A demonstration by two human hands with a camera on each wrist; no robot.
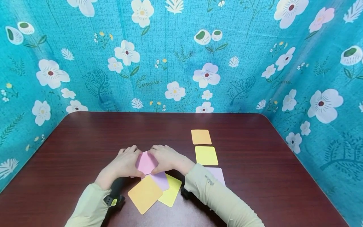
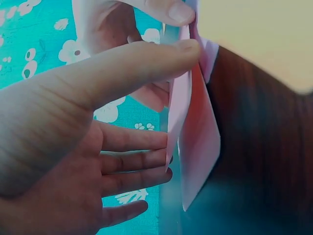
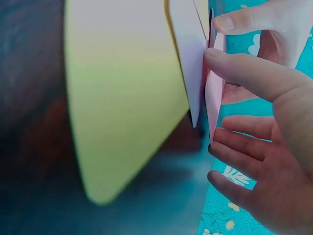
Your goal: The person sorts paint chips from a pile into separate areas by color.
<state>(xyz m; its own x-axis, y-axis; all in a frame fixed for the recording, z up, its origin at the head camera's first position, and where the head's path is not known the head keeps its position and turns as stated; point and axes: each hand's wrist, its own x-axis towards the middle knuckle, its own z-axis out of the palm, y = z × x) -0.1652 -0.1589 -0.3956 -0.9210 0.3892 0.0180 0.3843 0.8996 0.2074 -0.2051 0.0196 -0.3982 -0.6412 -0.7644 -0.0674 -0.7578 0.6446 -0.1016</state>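
While both hands reach in over the near part of the bench (image 1: 241, 201), left of its middle, they pinch one pink card (image 1: 146, 162) between them. The left hand (image 1: 126, 162) has its thumb on the near edge and its fingers at the far edge; the right hand (image 1: 167, 157) grips the other side in the same way, so that the two thumbs lie close to each other. In the left wrist view a second pink card (image 2: 200, 156) shows beneath the held one, with a gap opening between the two sheets.

Just on the near side of the hands lies a loose overlapping group: an upper orange card (image 1: 145, 194), a middle purple card (image 1: 161, 181) partly under it, and a lower yellow card (image 1: 171, 190) beneath those two. Farther to the right, three cards form a column running away from the person: a far orange card (image 1: 201, 136), then a bright yellow card (image 1: 206, 155), then a pale purple card (image 1: 216, 174), partly hidden by the right sleeve (image 1: 218, 194). Both sleeves are pale, and dark straps show at the wrists. Behind the bench hangs a turquoise cloth (image 1: 158, 41) printed with flowers and leaves
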